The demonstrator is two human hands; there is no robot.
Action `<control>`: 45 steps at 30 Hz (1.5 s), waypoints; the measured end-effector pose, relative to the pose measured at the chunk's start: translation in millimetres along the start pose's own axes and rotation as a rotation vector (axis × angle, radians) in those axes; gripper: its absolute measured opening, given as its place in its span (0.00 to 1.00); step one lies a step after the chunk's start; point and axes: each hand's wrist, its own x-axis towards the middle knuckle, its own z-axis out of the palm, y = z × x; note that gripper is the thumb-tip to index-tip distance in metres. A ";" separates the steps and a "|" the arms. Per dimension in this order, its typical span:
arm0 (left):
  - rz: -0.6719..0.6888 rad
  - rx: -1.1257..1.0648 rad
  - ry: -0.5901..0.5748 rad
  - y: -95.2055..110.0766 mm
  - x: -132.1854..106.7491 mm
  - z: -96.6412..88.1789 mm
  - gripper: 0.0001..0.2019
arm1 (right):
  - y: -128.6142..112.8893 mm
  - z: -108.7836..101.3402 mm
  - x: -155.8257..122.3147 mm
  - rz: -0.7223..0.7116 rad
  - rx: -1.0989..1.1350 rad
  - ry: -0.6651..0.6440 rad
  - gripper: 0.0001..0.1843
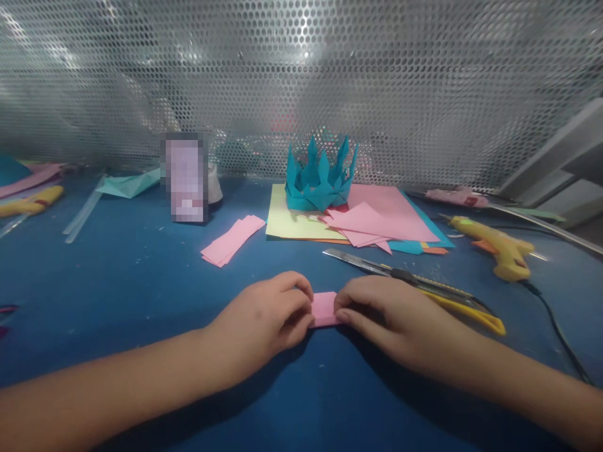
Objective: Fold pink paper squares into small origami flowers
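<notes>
A small pink paper strip (324,307) with a fold along its near edge lies between my hands, close to the table surface. My left hand (271,311) pinches its left end, fingers curled over it. At the right end, my right hand (384,307) grips it between thumb and fingers. Just behind my right hand is a utility knife (409,276) with its blade out, and yellow-handled scissors (464,307) lie partly beneath it. A small stack of pink paper strips (233,240) rests beyond my left hand.
A blue paper crown (320,179) stands on coloured paper sheets (287,216) at the back. A yellow glue gun (499,245) with a cable lies right. A pixelated phone (187,179) leans upright at back left. Another yellow tool (32,202) and clear sticks (85,210) lie far left.
</notes>
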 end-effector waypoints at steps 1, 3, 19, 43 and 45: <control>-0.002 -0.004 -0.003 0.0 -0.1 -0.1 0.08 | -0.2 0.4 0.3 0.000 -0.009 0.005 0.08; -0.019 -0.030 -0.016 -0.4 -0.6 -0.4 0.07 | -0.9 0.9 1.2 -0.003 -0.024 0.010 0.08; -0.181 -0.126 -0.092 0.8 2.1 -1.7 0.06 | -1.0 -0.8 4.7 0.038 -0.014 -0.013 0.07; -0.251 -0.170 -0.105 3.5 4.2 -0.2 0.07 | -4.0 -3.2 8.7 0.090 -0.003 -0.064 0.07; -0.246 -0.165 -0.101 3.4 3.9 0.1 0.07 | -4.4 -3.5 8.8 0.097 -0.002 -0.071 0.07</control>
